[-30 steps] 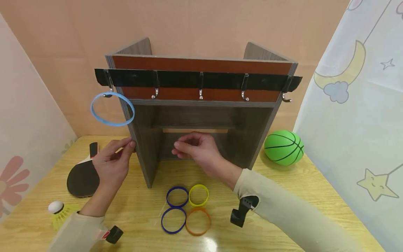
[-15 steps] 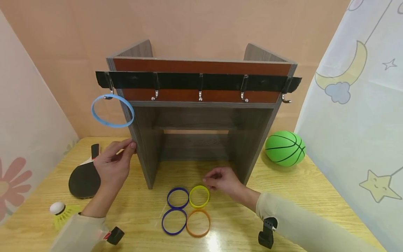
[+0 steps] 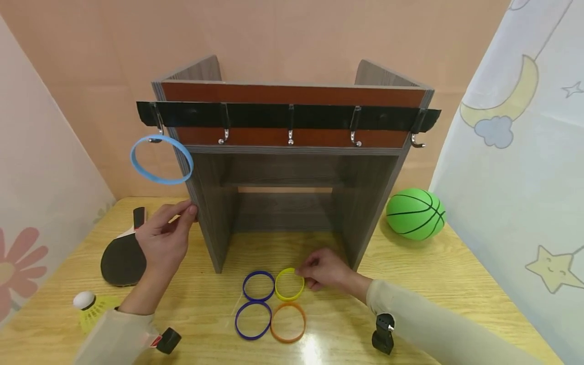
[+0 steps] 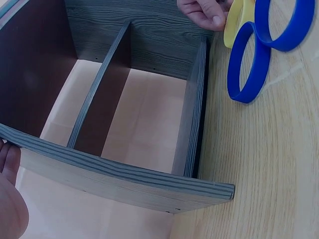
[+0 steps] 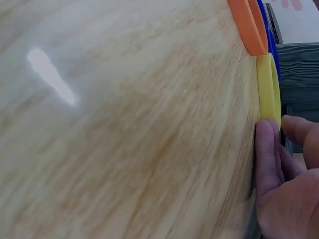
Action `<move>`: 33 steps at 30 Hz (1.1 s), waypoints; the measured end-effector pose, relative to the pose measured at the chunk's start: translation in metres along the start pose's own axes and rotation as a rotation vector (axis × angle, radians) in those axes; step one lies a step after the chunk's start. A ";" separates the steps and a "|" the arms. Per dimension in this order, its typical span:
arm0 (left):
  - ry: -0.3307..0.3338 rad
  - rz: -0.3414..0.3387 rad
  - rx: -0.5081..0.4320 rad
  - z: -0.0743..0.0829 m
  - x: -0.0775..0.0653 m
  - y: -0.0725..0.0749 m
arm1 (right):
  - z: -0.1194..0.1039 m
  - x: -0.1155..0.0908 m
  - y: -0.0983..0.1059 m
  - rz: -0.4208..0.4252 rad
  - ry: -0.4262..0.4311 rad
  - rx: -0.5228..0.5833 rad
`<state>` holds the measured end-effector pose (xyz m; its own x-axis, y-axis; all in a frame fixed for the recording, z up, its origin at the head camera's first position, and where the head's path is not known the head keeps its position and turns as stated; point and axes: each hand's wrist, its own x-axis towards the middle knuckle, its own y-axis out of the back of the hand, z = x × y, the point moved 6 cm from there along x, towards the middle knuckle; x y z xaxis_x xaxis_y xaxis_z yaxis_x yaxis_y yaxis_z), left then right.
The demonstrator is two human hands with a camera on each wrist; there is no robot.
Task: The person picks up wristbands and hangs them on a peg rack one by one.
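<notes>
A grey wood-grain shelf unit (image 3: pixel 207 223) stands on the table with a black hook rail (image 3: pixel 260 115) across its front. My left hand (image 3: pixel 165 233) holds the front edge of its left side panel (image 4: pixel 144 174). A light blue silicone wristband (image 3: pixel 161 180) hangs from the leftmost hook (image 3: pixel 157 136). With thumb and fingers, my right hand (image 3: pixel 326 268) pinches the right edge of a yellow wristband (image 5: pixel 267 92) lying flat on the table. Beside it lie two dark blue wristbands (image 3: pixel 258 299) (image 3: pixel 237 324) and an orange wristband (image 3: pixel 288 341).
A black table tennis bat (image 3: pixel 122 261) and a yellow shuttlecock (image 3: pixel 88 306) lie at the left. A green ball (image 3: pixel 416 214) rests right of the shelf unit. Several metal hooks (image 3: pixel 290 138) jut from the rail. Patterned walls (image 3: pixel 515 203) border the table.
My right hand has come down from in front of the shelf unit to the yellow wristband and taken its edge. The left hand stays on the side panel.
</notes>
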<state>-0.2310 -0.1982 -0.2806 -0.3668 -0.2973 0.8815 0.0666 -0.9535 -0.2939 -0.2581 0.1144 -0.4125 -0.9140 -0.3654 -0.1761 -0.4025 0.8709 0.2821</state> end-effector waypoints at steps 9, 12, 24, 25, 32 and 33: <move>0.015 0.000 0.001 0.000 0.000 0.000 | -0.001 0.002 0.000 0.016 0.018 -0.051; 0.014 -0.001 0.012 0.000 0.000 0.001 | 0.000 0.001 0.001 0.024 0.021 -0.056; 0.026 -0.003 0.021 -0.001 -0.001 0.003 | 0.007 -0.007 0.009 -0.029 -0.031 0.034; 0.027 -0.003 0.023 -0.001 -0.001 0.003 | 0.008 -0.008 0.010 -0.045 -0.038 0.050; 0.008 -0.011 0.039 0.000 -0.001 0.001 | 0.013 -0.016 0.018 -0.118 -0.050 0.136; 0.004 -0.013 0.042 0.001 0.000 0.000 | 0.013 -0.017 0.020 -0.117 -0.049 0.143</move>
<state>-0.2304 -0.1987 -0.2807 -0.3712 -0.2849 0.8837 0.1011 -0.9585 -0.2666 -0.2496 0.1420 -0.4164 -0.8563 -0.4540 -0.2462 -0.4919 0.8622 0.1209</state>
